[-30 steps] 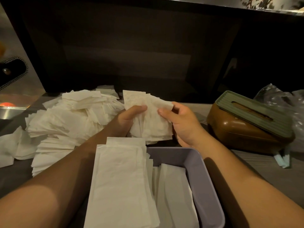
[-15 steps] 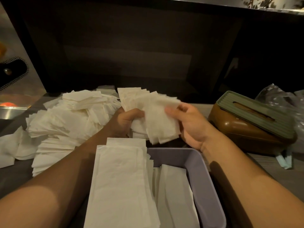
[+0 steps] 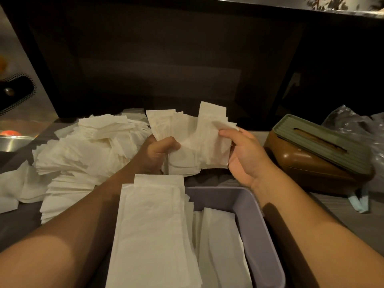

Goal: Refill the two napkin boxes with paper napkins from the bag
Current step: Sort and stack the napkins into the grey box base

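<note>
- Two bare hands work a fanned bundle of napkins (image 3: 187,142) above a dim worktop (image 3: 20,223), seen from a head-worn camera looking down.
- Far left, a loose crumpled sheet (image 3: 14,188) lies at the worktop's edge, just beside a large heap of napkins (image 3: 87,150) that spreads across the left half of the surface.
- The left hand (image 3: 158,154) grips the lower part of the bundle, fingers wrapped behind it and thumb curled across the front.
- Below that hand, a tall stack of folded napkins (image 3: 153,235) stands in the left side of an open lilac napkin box (image 3: 255,231); a second, lower stack (image 3: 222,248) lies in the box to its right, part of the box's inner wall bare beside it.
- The bundle is held upright over the far end of the lilac box, its sheets splayed out of line at the top.
- The right hand (image 3: 245,159) holds the bundle's right edge, thumb on the near face of the top sheets and fingers hidden behind the paper.
- Right of that hand, a brown napkin box with a ribbed green slotted lid (image 3: 320,152) sits tilted on the worktop, its lid on, well apart from the bundle.
- A pale blue strip (image 3: 358,202) pokes out beneath the brown box's near corner.
- At the far right edge, a crinkled clear plastic bag (image 3: 353,123) rests behind and beside the brown box.
</note>
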`<action>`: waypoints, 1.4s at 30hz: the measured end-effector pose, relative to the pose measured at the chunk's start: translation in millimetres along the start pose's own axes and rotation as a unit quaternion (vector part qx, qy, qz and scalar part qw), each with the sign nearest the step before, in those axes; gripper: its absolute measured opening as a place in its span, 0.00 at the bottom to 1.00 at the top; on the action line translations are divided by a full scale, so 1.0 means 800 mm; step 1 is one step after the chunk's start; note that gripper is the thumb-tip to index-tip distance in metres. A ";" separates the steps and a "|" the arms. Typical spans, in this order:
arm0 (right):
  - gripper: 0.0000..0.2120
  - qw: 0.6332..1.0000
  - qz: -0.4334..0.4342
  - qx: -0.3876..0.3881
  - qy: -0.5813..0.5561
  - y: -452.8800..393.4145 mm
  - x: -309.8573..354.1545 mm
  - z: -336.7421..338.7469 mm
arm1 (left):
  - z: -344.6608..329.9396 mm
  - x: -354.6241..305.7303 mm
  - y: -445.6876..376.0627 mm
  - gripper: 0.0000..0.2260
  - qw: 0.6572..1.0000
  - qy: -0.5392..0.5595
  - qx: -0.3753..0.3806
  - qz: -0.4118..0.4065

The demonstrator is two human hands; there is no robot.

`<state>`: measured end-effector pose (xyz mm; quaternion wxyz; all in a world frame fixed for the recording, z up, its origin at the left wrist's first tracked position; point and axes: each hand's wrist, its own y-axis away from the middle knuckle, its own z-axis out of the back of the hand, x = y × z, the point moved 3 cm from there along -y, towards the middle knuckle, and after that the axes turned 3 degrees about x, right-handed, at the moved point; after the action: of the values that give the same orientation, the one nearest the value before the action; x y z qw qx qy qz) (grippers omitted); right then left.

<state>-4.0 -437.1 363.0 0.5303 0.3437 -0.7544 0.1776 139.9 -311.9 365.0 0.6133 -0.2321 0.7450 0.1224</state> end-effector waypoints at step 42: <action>0.33 0.922 0.078 0.091 0.369 0.000 -0.016 -0.003 | 0.004 0.025 -0.002 0.36 0.898 -0.409 -0.007 -0.162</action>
<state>0.1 -431.7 352.0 0.7222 0.2409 -0.5100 0.4004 141.2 -315.8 345.3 0.8737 -0.2830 0.3800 0.1104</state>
